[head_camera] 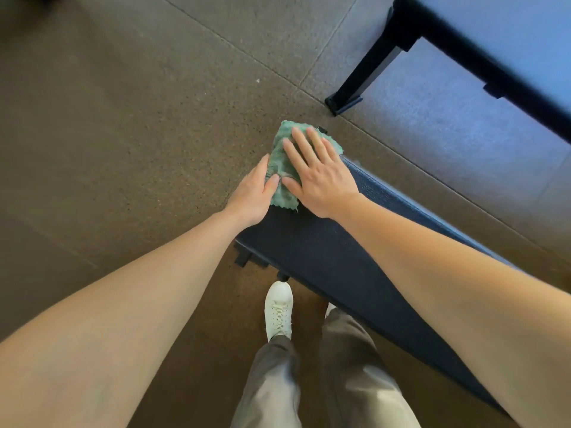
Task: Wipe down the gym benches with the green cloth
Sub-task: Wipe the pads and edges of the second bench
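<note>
The green cloth (282, 168) lies spread over the far end of a dark blue padded gym bench (333, 261) that runs toward the lower right. My right hand (321, 177) presses flat on the cloth, fingers spread. My left hand (251, 193) grips the bench's left edge, its thumb on the cloth and its fingers wrapped over the side. Part of the cloth is hidden under both hands.
A black metal frame (367, 75) with a foot on the floor stands at the upper right. Speckled rubber floor tiles (123, 134) surround the bench. My white shoe (278, 310) and grey trousers (309, 381) are beside the bench's near side.
</note>
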